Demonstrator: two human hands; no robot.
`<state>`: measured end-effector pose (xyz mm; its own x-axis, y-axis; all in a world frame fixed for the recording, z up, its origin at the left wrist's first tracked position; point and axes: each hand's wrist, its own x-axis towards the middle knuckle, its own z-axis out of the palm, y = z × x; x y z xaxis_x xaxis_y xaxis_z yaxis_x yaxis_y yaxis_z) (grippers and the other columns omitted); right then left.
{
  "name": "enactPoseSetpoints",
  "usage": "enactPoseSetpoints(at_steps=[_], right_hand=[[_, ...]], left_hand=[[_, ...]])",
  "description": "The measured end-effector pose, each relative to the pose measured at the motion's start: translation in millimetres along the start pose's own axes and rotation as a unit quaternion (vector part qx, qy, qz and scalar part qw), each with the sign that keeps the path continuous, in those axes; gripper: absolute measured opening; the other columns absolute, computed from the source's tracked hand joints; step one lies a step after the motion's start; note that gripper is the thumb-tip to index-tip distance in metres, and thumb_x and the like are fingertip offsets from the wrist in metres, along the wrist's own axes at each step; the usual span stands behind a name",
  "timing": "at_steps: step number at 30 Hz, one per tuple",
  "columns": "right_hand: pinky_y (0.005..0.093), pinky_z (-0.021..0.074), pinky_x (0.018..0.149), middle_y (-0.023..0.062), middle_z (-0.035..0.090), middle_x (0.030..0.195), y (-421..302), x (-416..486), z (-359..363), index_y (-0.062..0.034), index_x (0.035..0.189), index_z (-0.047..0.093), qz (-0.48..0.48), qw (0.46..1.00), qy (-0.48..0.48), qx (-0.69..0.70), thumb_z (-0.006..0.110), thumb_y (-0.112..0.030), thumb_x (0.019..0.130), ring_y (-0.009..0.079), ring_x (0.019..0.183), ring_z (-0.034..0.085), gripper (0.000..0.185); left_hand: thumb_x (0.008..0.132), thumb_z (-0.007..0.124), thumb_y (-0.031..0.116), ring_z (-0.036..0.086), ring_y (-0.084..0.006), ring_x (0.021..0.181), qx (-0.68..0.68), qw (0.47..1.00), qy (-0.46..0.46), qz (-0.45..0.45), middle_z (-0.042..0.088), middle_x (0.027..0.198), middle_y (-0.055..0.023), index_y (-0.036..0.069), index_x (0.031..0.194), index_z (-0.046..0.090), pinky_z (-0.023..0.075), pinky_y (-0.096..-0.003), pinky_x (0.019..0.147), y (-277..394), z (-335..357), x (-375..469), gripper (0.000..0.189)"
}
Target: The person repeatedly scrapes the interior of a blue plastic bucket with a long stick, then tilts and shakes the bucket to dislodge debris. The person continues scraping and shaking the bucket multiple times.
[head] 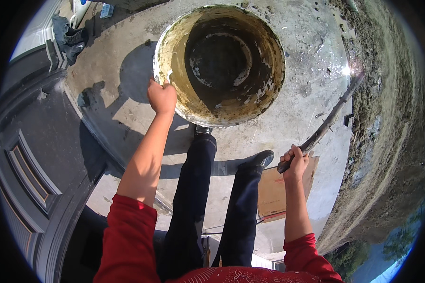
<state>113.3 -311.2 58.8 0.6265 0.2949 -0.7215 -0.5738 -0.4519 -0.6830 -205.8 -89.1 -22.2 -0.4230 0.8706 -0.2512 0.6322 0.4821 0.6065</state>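
Observation:
My left hand [163, 95] grips the near left rim of a large round tub [175, 53]. The tub's inside is stained yellow-brown, with flaking white patches and a dark, shaded bottom. Its mouth faces up toward me; whether it is tilted I cannot tell. Off to the right, my right hand [295, 163] is closed around the thick lower end of a long, knobbly wooden stick [327, 125]. The stick slants away to the upper right, apart from the tub, its far end over the edge of the concrete.
Concrete paving [304, 92] lies underfoot, wet in places, with bare soil [379, 148] along its right edge. Flattened cardboard [272, 194] is by my right shoe [264, 159]. A dark panelled door [39, 141] stands left; dark cloth [69, 37] lies at upper left.

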Motion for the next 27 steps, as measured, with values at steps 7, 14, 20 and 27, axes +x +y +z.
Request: enactPoseSetpoints(at_steps=[7, 14, 20, 27], right_hand=[[0.033, 0.0445, 0.039, 0.0049, 0.048, 0.06, 23.1, -27.1, -18.2, -0.0051, 0.084, 0.045, 0.235, 0.937, -0.172, -0.193, 0.064, -0.002, 0.085, 0.0153, 0.042, 0.049, 0.019], [0.0328, 0.045, 0.043, 0.0038, 0.048, 0.064, 24.4, -21.4, -62.6, -0.0093, 0.084, 0.046, 0.199, 0.974, -0.086, -0.066, 0.062, -0.003, 0.087, 0.015, 0.046, 0.047, 0.017], [0.0311, 0.0448, 0.039, 0.0049, 0.051, 0.061, 3.9, -7.5, -60.7, -0.0056, 0.083, 0.045, 0.198, 0.944, -0.156, -0.214, 0.068, -0.002, 0.083, 0.0149, 0.043, 0.052, 0.023], [0.0301, 0.0427, 0.042, 0.0011, 0.047, 0.061, -30.6, 32.2, -63.1, -0.0092, 0.078, 0.046, 0.03, 0.995, -0.016, 0.089, 0.062, -0.003, 0.086, 0.0125, 0.045, 0.049, 0.019]], left_hand=[[0.085, 0.058, 0.004, 0.066, -0.0366, 0.099, -0.051, 0.996, 0.011, -0.079, 0.069, 0.104, -0.0221, -0.004, 0.107, 0.061, 0.0481, -0.0402, 0.087, -6.1, -2.1, -4.7, 0.024], [0.097, 0.052, 0.01, 0.054, -0.0257, 0.12, -0.299, 0.916, -0.04, -0.263, 0.053, 0.134, -0.0148, -0.001, 0.139, 0.037, 0.0456, -0.0378, 0.096, 18.2, 21.5, -105.6, 0.046], [0.096, 0.064, 0.033, 0.049, -0.0241, 0.125, -0.269, 0.945, -0.078, -0.169, 0.045, 0.144, -0.0094, 0.008, 0.148, 0.03, 0.0437, -0.0379, 0.101, 23.9, -14.5, -67.5, 0.068], [0.095, 0.059, 0.022, 0.065, -0.0351, 0.104, -0.004, 0.999, -0.025, -0.037, 0.068, 0.113, -0.0192, 0.003, 0.12, 0.063, 0.0477, -0.0409, 0.088, -15.2, 12.0, 1.0, 0.032]])
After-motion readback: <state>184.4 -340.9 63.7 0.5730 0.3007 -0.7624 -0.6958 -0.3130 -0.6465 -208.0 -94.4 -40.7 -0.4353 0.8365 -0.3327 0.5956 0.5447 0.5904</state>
